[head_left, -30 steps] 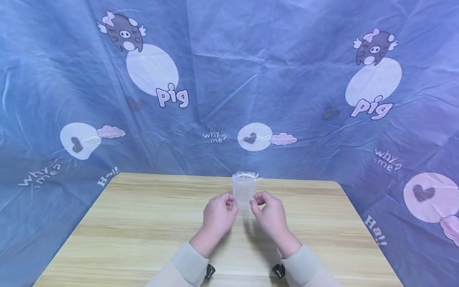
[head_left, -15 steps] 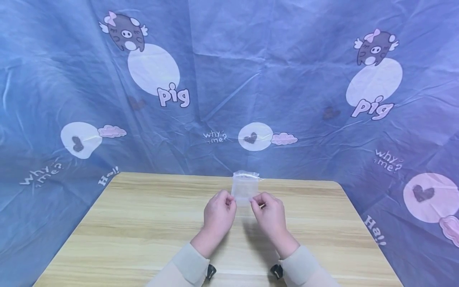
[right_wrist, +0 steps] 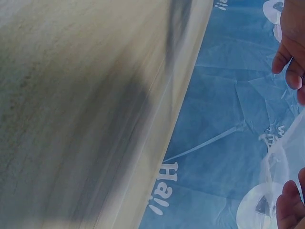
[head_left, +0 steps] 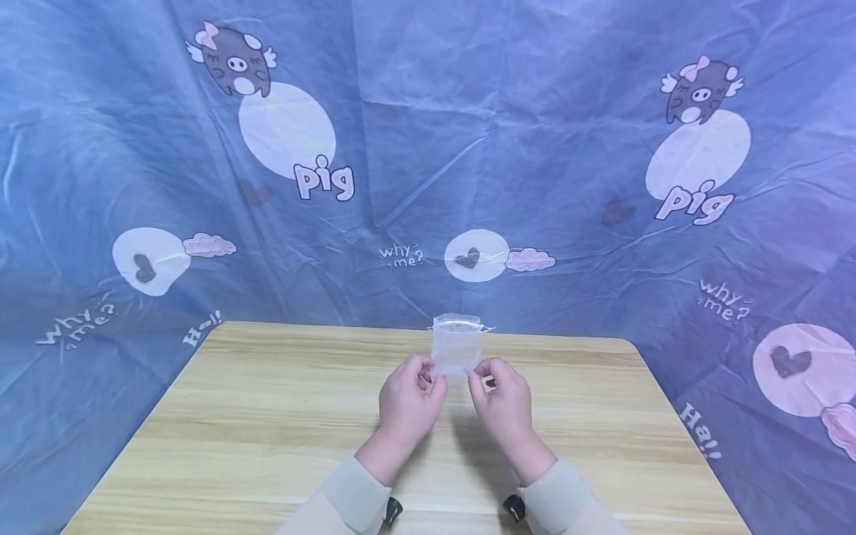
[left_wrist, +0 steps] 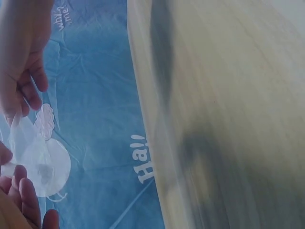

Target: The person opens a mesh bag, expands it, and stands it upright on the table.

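A small, sheer white drawstring pouch (head_left: 457,343) is held up over the far part of the table, its mouth pointing away. Short cord ends (head_left: 490,329) stick out at both sides near its top. My left hand (head_left: 409,394) pinches the lower left corner, while my right hand (head_left: 503,394) pinches the lower right one. From the left wrist, the pouch (left_wrist: 31,145) stretches between my left fingers (left_wrist: 28,200) below and my right hand (left_wrist: 24,57) above. In the right wrist view, part of the pouch (right_wrist: 286,148) shows at the right edge, beside my right fingers (right_wrist: 287,205).
The light wood-grain table (head_left: 267,431) lies beneath both hands. Directly behind it hangs a blue curtain (head_left: 401,148) printed with pigs and words. Dark devices, such as the one at the right cuff (head_left: 514,508), sit at both wrists.
The pouch has risen slightly and flattened; its mouth looked rounder a second ago. A cord end now shows on the left side as well. The hands stay almost in place, with small finger shifts.
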Motion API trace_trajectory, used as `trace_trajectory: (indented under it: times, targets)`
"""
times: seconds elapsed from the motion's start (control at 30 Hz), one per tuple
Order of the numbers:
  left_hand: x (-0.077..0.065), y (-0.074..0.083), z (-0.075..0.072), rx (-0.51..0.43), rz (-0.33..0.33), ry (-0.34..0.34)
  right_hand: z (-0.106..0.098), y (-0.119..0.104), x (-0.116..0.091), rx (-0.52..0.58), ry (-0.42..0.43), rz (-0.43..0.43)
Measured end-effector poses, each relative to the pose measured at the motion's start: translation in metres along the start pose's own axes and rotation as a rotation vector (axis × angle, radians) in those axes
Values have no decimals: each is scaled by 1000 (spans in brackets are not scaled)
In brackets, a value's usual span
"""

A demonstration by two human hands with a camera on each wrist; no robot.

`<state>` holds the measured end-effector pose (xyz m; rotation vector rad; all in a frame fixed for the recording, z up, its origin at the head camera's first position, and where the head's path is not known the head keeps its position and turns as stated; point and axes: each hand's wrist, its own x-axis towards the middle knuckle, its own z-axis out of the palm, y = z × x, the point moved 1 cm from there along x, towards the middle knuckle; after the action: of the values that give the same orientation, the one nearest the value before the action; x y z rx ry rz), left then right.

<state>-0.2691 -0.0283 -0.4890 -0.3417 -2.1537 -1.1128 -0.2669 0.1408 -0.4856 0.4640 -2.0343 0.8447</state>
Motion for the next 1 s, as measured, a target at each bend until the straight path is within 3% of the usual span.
trace_trajectory:
  times: [0.23,0.63,1.0]
  targets:
    - [1,-3,2,-7,69,82,1,2,-3,84,-11,41]
    - [1,-7,7,17,234,215,3,-3,-2,31,48,-6]
    - [2,-7,7,8,267,252,3,-2,-1,7,123,-112]
